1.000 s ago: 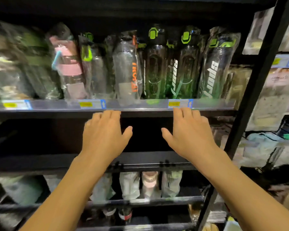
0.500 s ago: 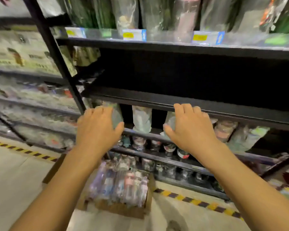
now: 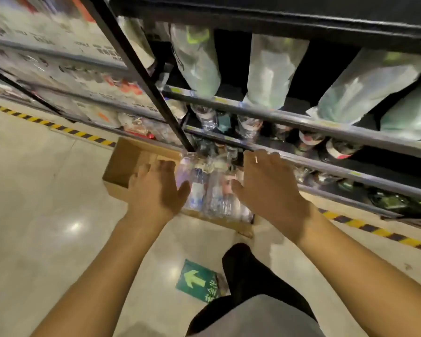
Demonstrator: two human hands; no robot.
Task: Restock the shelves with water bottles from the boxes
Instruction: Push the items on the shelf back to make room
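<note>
We look down on a brown cardboard box (image 3: 125,161) sitting on the glossy beige floor (image 3: 46,203) at the foot of the black metal shelving rack (image 3: 141,76). The box's far edge, at 12 o'clock, lies close under the lowest shelf rail, beside the rack's slanted upright post. At 9 o'clock of the box the floor stretches wide, and a yellow-and-black hazard tape stripe (image 3: 78,133) runs along the rack's foot. At 6 o'clock of the box stands our dark trouser leg (image 3: 243,268), with a green arrow floor sign (image 3: 196,280) just beside it.

The clear plastic-wrapped water bottles (image 3: 212,193) fill the right part of the box, packed side by side. Their long axes run roughly from 12 to 6 in the view; blur hides which end carries the caps. On the shelves above, pale wrapped bottles (image 3: 267,74) stand with their bases at the rail.

Our left hand (image 3: 156,195) hovers at the 9 o'clock side of the pack and our right hand (image 3: 270,190) at the 3 o'clock side. Both have their fingers straight and spread, grasping nothing. We cannot tell whether either touches the wrap.
</note>
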